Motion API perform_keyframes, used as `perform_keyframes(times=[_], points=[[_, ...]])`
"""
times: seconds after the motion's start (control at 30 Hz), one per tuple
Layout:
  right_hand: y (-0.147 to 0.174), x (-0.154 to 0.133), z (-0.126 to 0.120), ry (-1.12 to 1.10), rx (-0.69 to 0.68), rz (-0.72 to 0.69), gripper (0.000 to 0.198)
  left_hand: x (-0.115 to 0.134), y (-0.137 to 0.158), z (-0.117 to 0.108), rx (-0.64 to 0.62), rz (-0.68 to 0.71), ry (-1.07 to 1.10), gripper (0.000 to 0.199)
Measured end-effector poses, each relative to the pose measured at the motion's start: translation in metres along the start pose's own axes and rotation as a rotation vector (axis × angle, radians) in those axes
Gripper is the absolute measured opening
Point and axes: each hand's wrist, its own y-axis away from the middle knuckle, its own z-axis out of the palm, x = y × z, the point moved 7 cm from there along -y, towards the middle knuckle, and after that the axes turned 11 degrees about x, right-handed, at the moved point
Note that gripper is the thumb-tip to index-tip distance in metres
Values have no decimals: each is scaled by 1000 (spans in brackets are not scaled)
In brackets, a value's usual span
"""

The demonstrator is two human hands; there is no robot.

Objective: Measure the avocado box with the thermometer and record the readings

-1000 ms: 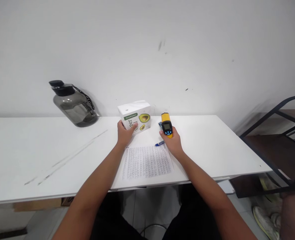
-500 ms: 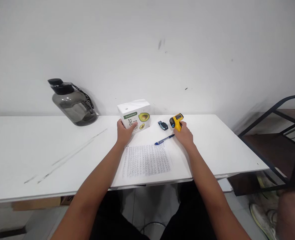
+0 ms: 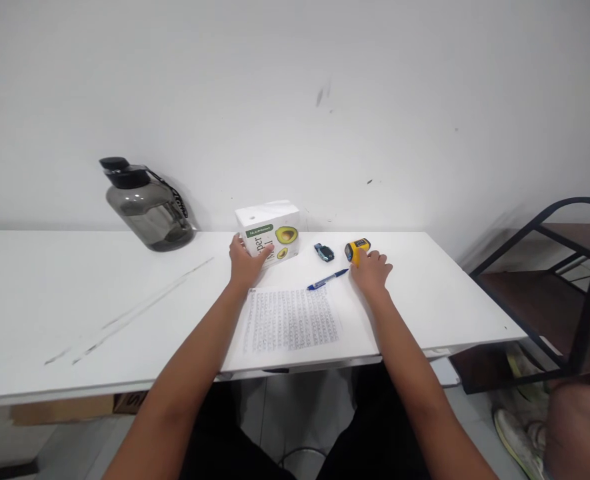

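My left hand (image 3: 245, 263) grips a white box (image 3: 262, 217) with avocado pictures at its left side, thumb across the printed front and fingers round the edge. The box stands tilted on the white table. My right hand (image 3: 372, 272) is at a yellow and black infrared thermometer gun (image 3: 359, 249), its fingers spread apart beside the handle. The thermometer rests low on the table; part of its handle is hidden by the hand. A dark wristwatch (image 3: 324, 252) lies between the box and the thermometer. In front of it is a blue pen (image 3: 327, 279).
A printed sheet of paper (image 3: 292, 323) lies near the front edge of the table (image 3: 99, 287). A large grey water bottle (image 3: 149, 210) stands at the left by the wall. On the right are a dark metal-framed rack (image 3: 535, 230) and another person's leg (image 3: 577, 430).
The thermometer has come down onto the table and turned, and my right hand's fingers have spread from around it. My left hand stays on the box; the view has shifted slightly.
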Motion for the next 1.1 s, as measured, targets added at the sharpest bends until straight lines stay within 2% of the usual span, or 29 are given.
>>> perform_keyframes(times=[0.1,0.17,0.23,0.33,0.43,0.5,0.53,0.6,0.7,0.8,0.87,1.0,1.1], points=[[15,-28,0,15,-79,-309,41,24,6,-14,131,189,-76,111],[28,-41,10,4,-188,-475,33,46,19,-19,193,354,-62,106],[35,-42,17,-31,-210,-523,29,62,37,-15,157,456,-29,93],[32,-30,16,-201,-107,-475,29,78,67,3,-19,595,-20,68],[23,-4,5,-519,52,-218,32,90,93,21,-219,761,-46,38],[23,8,-3,-778,121,-64,34,92,106,33,-410,836,-91,28],[24,9,-5,-891,126,-35,35,91,110,38,-515,856,-119,28],[30,3,-4,-1053,60,-67,36,85,118,48,-700,867,-179,33],[40,-15,5,-1224,-148,-157,31,71,126,58,-874,869,-267,41],[48,-29,14,-1324,-339,-204,32,61,130,65,-939,860,-331,43],[50,-33,18,-1273,-398,-200,39,57,132,67,-963,836,-351,46],[47,-32,19,-1106,-332,-168,42,53,133,69,-1011,794,-366,51],[47,-32,19,-1073,-298,-190,39,53,132,70,-1011,772,-355,50]])
